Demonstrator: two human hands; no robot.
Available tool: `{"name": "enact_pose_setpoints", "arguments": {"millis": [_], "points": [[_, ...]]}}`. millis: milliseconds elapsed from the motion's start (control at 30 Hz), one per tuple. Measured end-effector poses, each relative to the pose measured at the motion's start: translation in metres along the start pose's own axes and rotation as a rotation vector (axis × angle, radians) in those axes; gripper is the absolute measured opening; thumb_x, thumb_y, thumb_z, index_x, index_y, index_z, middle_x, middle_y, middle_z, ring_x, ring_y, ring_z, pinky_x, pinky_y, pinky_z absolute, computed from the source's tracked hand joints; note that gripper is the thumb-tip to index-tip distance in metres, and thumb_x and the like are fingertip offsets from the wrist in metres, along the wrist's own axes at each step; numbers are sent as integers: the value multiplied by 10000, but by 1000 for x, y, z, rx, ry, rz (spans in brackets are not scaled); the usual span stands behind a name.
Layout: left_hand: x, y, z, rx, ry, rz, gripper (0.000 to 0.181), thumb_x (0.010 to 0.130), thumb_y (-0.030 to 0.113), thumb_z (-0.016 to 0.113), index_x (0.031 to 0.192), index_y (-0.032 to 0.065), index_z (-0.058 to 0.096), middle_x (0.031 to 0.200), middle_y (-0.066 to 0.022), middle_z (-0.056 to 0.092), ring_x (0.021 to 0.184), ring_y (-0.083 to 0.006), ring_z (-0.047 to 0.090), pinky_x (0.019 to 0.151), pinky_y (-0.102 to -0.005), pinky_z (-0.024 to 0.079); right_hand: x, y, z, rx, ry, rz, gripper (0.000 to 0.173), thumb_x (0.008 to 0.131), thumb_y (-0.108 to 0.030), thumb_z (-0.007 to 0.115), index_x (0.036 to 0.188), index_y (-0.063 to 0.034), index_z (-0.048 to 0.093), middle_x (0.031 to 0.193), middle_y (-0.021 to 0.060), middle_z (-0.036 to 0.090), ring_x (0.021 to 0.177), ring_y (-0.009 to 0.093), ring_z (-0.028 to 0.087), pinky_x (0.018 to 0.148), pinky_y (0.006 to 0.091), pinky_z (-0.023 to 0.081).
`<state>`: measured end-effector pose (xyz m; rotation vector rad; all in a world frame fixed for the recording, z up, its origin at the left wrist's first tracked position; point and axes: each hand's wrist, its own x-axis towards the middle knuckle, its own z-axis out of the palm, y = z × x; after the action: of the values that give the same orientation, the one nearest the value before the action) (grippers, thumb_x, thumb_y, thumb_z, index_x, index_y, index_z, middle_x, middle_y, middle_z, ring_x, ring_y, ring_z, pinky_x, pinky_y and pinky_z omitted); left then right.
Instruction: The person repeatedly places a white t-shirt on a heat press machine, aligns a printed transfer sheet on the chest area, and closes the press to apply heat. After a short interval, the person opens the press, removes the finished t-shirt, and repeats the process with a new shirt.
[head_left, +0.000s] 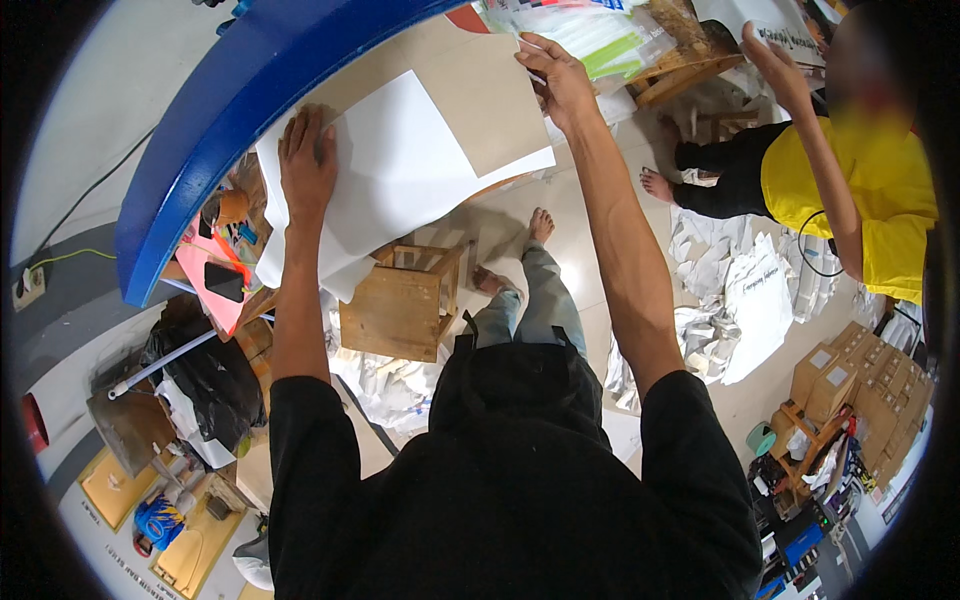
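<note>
A large white sheet (375, 157) lies spread before me, its near edge hanging in loose curves. My left hand (306, 161) rests palm down on its left part, thumb apart from the fingers. Against the white sheet is a flat beige sheet or board (480, 97); which of these it is I cannot tell. At its upper right edge, my right hand (561, 79) has thumb and fingers closed on the edge. A narrow white strip shows by those fingers. What supports the sheets is mostly hidden.
A curved blue edge (225, 127) crosses the upper left. A phone (224, 281) lies on pink material at left. A wooden stool (394, 311) stands near my legs. Crumpled paper (709, 330) covers floor at right. A person in yellow (817, 187) stands at right, near stacked cartons (862, 397).
</note>
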<state>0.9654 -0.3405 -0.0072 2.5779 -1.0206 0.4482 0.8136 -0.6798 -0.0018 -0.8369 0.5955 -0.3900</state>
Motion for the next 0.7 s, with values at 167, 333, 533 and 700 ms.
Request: {"name": "enact_pose_setpoints", "arguments": {"millis": [167,333,533,700], "points": [[28,-11,-10,76,22,30,301,961,295,587,1138,71,682,1164,-192,658,1044,-389,617,945,-470,459,5,5,-1,0,17,12,365,839,14,665,1199,21,603,1021,79,667,895,166,647,825,295,538],[34,-35,20,867,207,460,417,952,331,613,1177,-20,635,1165,-243,641,1096,-397,594,988,-484,448,10,2,-30,-145,54,-4,345,919,-205,634,1235,-68,609,1107,64,670,870,145,613,771,285,487],[47,-33,17,363,-13,155,373,954,269,611,1194,-17,619,1216,-242,607,1157,-395,549,1022,-495,417,72,-25,-82,-766,288,-397,326,902,-306,674,1073,-29,690,975,137,726,854,233,694,741,351,534],[31,-14,-6,207,-9,-121,343,956,217,610,1208,-15,605,1258,-242,578,1209,-393,511,1051,-505,390,158,-65,-73,-1202,340,-414,481,807,-476,726,1038,-55,699,946,148,719,896,308,693,802,401,538]]}}
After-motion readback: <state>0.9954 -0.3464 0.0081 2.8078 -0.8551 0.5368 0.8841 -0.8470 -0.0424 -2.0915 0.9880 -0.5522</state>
